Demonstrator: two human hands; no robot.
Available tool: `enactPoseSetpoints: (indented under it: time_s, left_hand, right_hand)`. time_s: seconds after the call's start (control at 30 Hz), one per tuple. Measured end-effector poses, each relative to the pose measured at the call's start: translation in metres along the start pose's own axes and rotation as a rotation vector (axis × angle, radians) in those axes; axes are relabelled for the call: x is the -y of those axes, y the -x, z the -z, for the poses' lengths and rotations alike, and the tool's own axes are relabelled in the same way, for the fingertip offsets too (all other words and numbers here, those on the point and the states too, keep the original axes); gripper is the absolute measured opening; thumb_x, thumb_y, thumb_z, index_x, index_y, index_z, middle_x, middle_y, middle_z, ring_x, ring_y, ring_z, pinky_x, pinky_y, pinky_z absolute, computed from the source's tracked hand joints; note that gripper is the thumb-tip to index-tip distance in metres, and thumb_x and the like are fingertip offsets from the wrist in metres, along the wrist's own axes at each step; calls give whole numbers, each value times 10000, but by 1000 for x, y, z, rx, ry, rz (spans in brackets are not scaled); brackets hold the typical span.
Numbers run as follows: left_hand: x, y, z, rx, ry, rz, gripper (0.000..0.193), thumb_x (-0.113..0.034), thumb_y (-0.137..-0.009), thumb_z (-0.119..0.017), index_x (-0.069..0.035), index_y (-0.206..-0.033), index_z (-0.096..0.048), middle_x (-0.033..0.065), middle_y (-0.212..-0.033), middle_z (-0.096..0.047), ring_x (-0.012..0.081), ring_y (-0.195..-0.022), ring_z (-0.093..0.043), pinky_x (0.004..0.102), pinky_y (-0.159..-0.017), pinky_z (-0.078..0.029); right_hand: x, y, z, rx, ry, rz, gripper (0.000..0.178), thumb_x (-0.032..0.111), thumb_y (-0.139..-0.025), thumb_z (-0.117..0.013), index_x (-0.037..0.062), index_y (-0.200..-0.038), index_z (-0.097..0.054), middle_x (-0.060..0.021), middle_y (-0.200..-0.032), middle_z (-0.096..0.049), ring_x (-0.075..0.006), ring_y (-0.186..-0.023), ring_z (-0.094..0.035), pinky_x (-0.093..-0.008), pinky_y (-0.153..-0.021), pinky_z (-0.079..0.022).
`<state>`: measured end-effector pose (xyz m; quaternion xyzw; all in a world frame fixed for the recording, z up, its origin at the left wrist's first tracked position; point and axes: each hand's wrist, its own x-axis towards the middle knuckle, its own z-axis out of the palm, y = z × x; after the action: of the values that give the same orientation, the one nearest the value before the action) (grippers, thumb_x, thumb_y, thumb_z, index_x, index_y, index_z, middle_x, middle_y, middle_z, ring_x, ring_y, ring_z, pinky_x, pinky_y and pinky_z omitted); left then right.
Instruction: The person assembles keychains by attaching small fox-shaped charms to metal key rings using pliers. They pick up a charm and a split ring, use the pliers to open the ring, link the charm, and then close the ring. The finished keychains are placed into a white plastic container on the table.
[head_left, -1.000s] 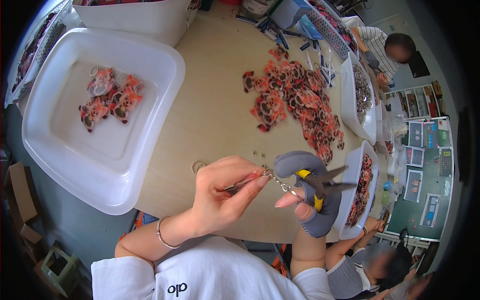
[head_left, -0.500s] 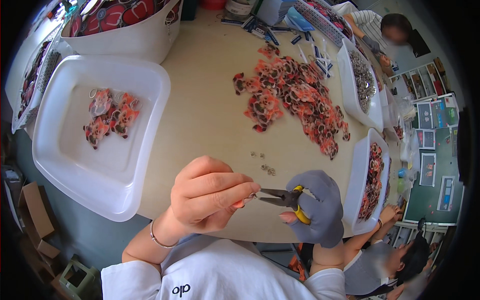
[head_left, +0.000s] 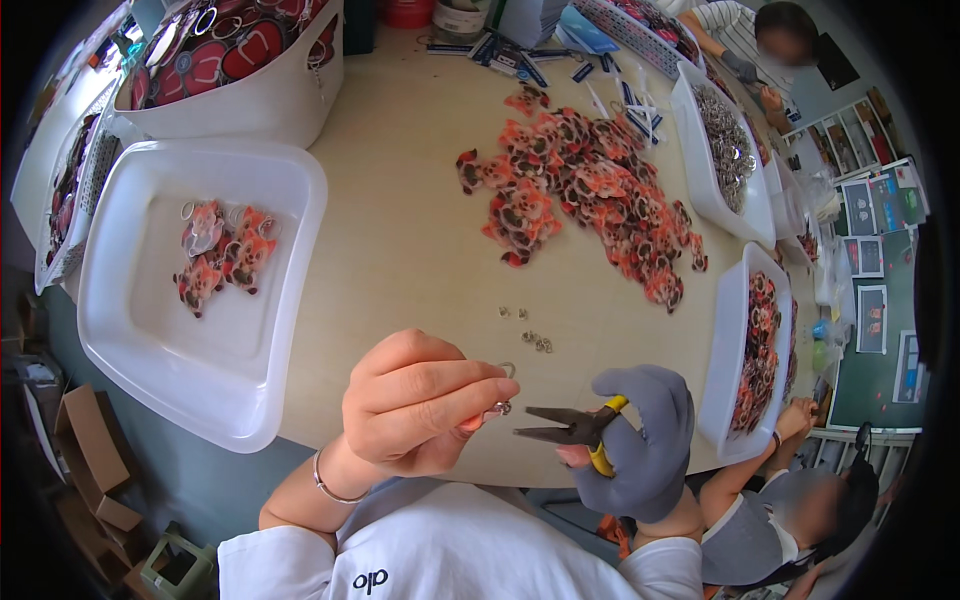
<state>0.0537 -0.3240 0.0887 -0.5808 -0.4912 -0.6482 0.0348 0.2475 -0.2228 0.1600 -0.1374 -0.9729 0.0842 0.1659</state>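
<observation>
My bare left hand (head_left: 412, 402) pinches a small orange charm (head_left: 476, 422) by its edge; a metal link and a ring show at the fingertips, the rest of the charm is hidden behind the fingers. My right hand (head_left: 645, 445), in a grey glove with a bare thumb tip, is closed round yellow-handled pliers (head_left: 572, 427). Their jaws point left, slightly parted, with nothing between them and a small gap from the charm. Just beyond both hands, several small metal links (head_left: 537, 342) lie on the table (head_left: 400, 230).
A heap of orange-and-black charms (head_left: 580, 180) spreads over the far middle. At left stands a white tub (head_left: 215, 370) with several ringed charms (head_left: 230, 250). To the right are a bin of charms (head_left: 757, 350) and a bin of metal parts (head_left: 722, 145). Two other people sit at right.
The pliers have drawn back from the charm's metal link, and their jaws have parted. A ring now shows above my left fingertips. The view has shifted slightly.
</observation>
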Motion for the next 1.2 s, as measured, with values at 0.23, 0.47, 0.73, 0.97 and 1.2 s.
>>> enactPoseSetpoints:
  time_s: [0.23, 0.47, 0.73, 0.97, 1.2]
  left_hand:
    - [0, 0, 0, 9, -36, -40, 151, -38, -769, -645, -14, -900, -716, 65, -825, -683, 175, -645, -547, 270, -522, -418]
    - [-2, -3, 3, 32, -112, -55, 205, -28, -733, -653, -35, -927, -720, 45, -854, -685, 168, -669, -562, 265, -516, -412]
    - [-2, -2, 2, 27, -111, -68, 155, -70, -803, -641, -52, -933, -724, 27, -882, -685, 165, -695, -569, 263, -530, -420]
    - [-4, -3, 4, 38, -136, -64, 143, -101, -845, -635, -61, -947, -726, 25, -897, -688, 152, -689, -555, 258, -529, -417]
    - [-7, -1, 4, 19, -133, -44, 144, -70, -827, -638, -59, -939, -728, 27, -895, -687, 143, -675, -549, 253, -522, -410]
  right_hand:
    - [0, -5, -3, 71, -176, -23, 280, 242, -681, -768, 51, -720, -567, -123, -997, -559, -301, -866, -540, -417, -737, -425]
    - [5, -6, 0, 113, -196, -54, 271, 227, -671, -772, 51, -719, -571, -123, -953, -550, -299, -844, -541, -418, -710, -423]
    - [7, -2, -4, 59, -190, -42, 260, 202, -653, -777, 47, -729, -582, -121, -945, -549, -294, -820, -542, -408, -680, -419]
    - [8, -2, -6, 38, -160, -23, 251, 173, -638, -767, 50, -725, -567, -115, -918, -549, -292, -779, -535, -403, -659, -417]
    - [6, -1, -10, 37, -138, 22, 272, 140, -554, -746, 27, -741, -583, -132, -937, -550, -296, -810, -547, -413, -668, -427]
